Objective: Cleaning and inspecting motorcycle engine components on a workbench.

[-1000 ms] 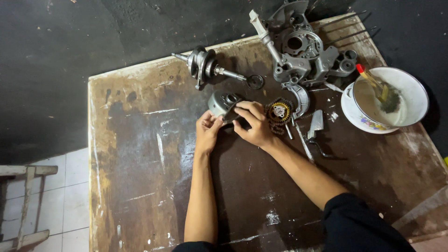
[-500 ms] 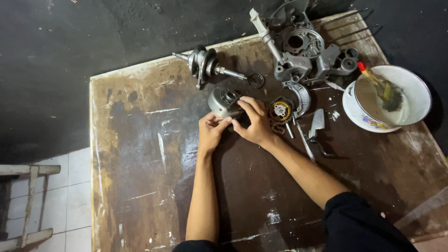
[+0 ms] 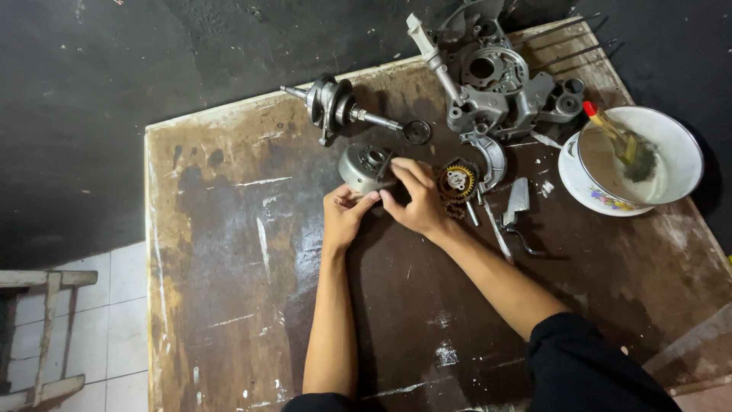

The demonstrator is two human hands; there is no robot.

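While both hands meet at the middle of the bench (image 3: 229,252), they work on a round metal drum (image 3: 364,168).

The left hand (image 3: 345,217) touches the drum's near edge with curled fingers; the right hand (image 3: 415,200) pinches its right side from above. The drum lies just beyond the hands, flat, open face up. Beside the right hand sits a small gear (image 3: 457,181), farther away a crankshaft (image 3: 335,107), an engine case (image 3: 503,84) and a white bowl (image 3: 671,137).

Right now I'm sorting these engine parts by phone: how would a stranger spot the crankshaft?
Start at the worn brown wooden board and go to its far edge. Left of the grey engine crankcase lies the crankshaft, on its side. It alone has round paired webs with a slim shaft poking out each end.
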